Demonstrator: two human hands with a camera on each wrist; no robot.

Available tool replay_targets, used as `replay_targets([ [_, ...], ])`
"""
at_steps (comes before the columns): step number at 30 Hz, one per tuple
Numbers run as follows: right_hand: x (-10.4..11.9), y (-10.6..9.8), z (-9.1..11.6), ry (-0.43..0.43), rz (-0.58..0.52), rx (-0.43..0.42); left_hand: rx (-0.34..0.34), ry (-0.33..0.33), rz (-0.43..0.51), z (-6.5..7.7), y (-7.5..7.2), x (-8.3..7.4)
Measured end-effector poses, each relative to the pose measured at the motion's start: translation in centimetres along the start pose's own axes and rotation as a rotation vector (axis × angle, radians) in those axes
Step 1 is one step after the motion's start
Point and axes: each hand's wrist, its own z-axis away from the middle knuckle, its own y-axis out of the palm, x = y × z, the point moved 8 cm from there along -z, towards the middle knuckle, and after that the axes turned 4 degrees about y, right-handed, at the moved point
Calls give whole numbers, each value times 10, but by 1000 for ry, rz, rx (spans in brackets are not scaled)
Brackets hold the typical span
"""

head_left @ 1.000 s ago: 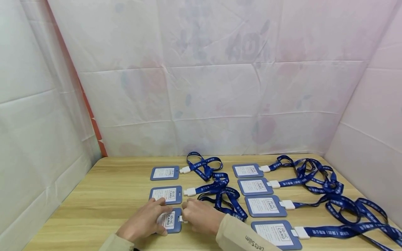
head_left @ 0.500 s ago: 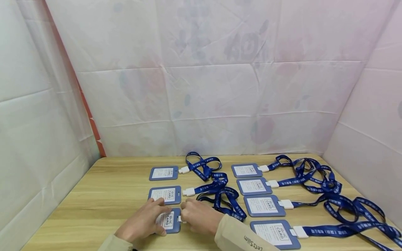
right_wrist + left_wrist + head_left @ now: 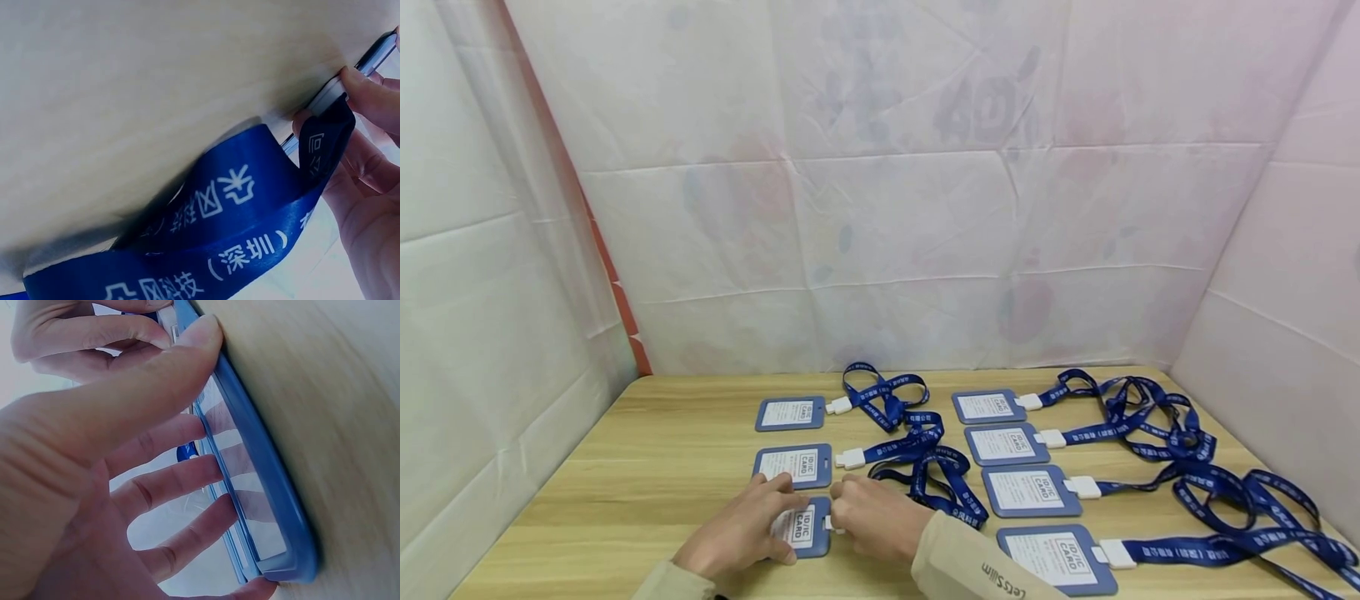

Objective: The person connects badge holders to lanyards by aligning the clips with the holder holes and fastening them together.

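My left hand [image 3: 741, 525] holds a blue badge holder [image 3: 818, 533] flat on the table at the front. In the left wrist view the thumb lies on the near edge of its blue frame [image 3: 278, 500], and the fingertips touch the far edge. From the other side my right hand [image 3: 880, 517] pinches the white clip [image 3: 326, 95] of a blue lanyard [image 3: 250, 262], right at the slotted end of that holder. In the right wrist view the printed strap hangs in a loop from the clip. My right fingers mostly hide the clip in the head view.
Two more badge holders lie behind, the nearer one [image 3: 793, 467] and the farther one [image 3: 790, 412], each beside a lanyard clip [image 3: 850, 458]. To the right, several badge holders [image 3: 1033, 492] with lanyards [image 3: 1217, 500] form a column. White cloth [image 3: 910, 217] walls the table [image 3: 625, 483].
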Motion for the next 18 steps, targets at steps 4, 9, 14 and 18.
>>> replay_targets([
  [4, -1, -1, 0, 4, -13, -3, 12, 24, -9, -1, 0, -1],
  [9, -1, 0, -1, 7, -28, 2, 24, 36, -16, -1, 0, -1],
  [14, -1, 1, -1, 9, -36, 7, 25, 42, -12, -1, 1, -1],
  [18, -1, 1, -1, 5, -31, 1, 23, 49, -11, -1, 1, -1],
])
